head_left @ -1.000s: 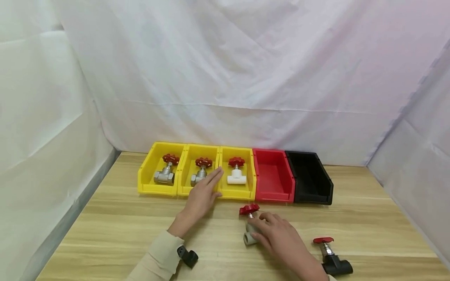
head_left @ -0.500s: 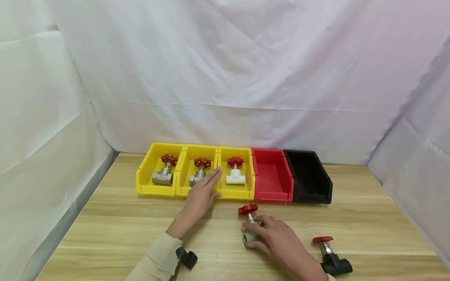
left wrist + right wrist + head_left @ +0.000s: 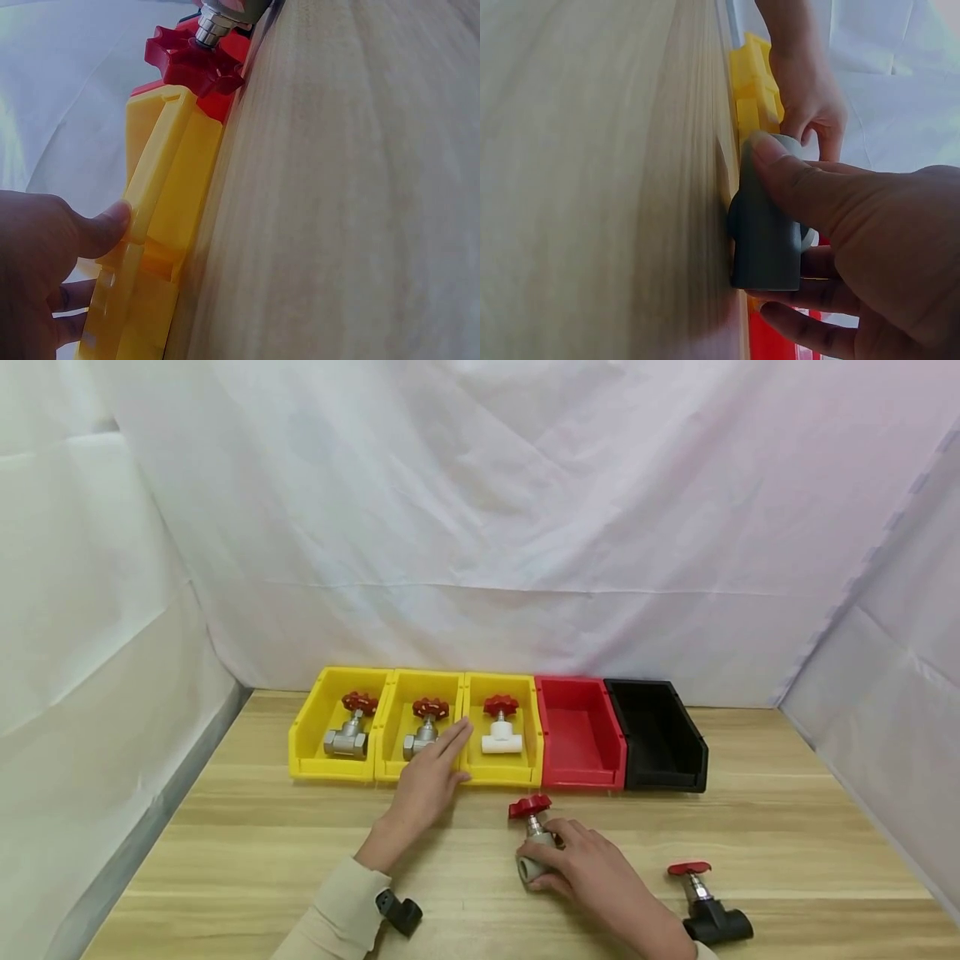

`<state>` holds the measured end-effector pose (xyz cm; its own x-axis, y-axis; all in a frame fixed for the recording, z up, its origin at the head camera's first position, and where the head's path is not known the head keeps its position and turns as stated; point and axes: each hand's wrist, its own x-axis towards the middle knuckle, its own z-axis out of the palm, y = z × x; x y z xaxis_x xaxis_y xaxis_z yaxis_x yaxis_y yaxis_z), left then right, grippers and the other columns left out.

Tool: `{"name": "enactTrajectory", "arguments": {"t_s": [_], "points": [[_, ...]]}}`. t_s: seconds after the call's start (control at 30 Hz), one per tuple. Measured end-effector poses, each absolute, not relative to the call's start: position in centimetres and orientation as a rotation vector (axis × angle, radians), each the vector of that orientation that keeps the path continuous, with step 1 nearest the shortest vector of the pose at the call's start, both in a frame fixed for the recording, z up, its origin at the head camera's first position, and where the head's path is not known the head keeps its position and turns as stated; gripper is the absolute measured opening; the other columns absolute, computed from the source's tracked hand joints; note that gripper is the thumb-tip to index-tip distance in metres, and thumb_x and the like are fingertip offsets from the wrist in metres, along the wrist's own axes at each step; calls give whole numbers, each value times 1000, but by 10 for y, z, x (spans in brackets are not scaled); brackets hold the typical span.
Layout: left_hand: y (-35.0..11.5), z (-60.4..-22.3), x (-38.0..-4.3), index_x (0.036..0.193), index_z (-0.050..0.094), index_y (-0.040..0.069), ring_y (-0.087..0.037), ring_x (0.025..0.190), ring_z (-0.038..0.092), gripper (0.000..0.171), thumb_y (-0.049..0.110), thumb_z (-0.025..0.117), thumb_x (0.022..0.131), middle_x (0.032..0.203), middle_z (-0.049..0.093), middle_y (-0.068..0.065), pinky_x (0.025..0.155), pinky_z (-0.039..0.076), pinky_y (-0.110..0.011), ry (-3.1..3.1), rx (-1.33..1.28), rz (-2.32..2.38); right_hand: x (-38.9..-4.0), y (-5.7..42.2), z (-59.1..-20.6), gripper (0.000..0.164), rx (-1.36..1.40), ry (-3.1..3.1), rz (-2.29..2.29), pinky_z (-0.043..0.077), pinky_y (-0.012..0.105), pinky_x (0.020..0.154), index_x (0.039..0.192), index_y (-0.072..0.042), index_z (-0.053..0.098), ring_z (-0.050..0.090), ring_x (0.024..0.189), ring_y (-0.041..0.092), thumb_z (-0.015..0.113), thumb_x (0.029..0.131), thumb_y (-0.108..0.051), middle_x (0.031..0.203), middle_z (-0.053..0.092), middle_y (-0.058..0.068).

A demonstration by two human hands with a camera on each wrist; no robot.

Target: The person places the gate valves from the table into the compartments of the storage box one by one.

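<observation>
My right hand grips a grey valve by its pipe body. The valve's red handwheel points toward the bins. In the right wrist view the thumb lies along the grey body, close over the table. My left hand rests on the yellow bins with straight fingers across the divider. In the left wrist view its thumb touches the front rim of a yellow bin. Near that hand, a metal valve lies in the middle yellow bin and a white valve in the right yellow bin.
Another metal valve lies in the leftmost yellow bin. A red bin and a black bin continue the row rightward. A black valve lies beside my right forearm. White cloth encloses the wooden table.
My right fingers have shifted to wrap further round the grey valve's body, and the valve has turned slightly in place. The left hand has kept its position on the bins.
</observation>
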<state>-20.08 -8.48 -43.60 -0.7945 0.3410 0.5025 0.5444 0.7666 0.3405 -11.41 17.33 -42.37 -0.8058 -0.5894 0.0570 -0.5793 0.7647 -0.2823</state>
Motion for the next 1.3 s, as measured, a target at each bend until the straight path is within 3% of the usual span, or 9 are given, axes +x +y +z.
{"name": "enactTrajectory", "arguments": {"t_s": [0.23,0.93,1.3], "points": [[-85,-437,-200,145,42,9,-32,110,57,73,17,76,81,149,39,-4,89,50,-41,-2564,-666,-679,-113,173,-423,34,-956,2907,-466,52,47,83,116,-42,64,55,106,24,70,82,-42,125,54,6],[-84,-438,-201,143,44,7,-32,107,59,73,14,78,79,148,40,-5,85,52,-41,-2529,-676,-676,-112,175,-417,37,-993,2932,-425,53,46,82,117,-37,65,56,100,25,71,81,-39,121,56,11],[-86,-439,-201,144,43,8,-32,108,59,75,13,79,78,147,41,-6,86,52,-42,-2507,-687,-670,-116,183,-402,41,-944,3033,-398,52,46,81,116,-35,67,55,101,23,76,76,-35,118,57,6]]}}
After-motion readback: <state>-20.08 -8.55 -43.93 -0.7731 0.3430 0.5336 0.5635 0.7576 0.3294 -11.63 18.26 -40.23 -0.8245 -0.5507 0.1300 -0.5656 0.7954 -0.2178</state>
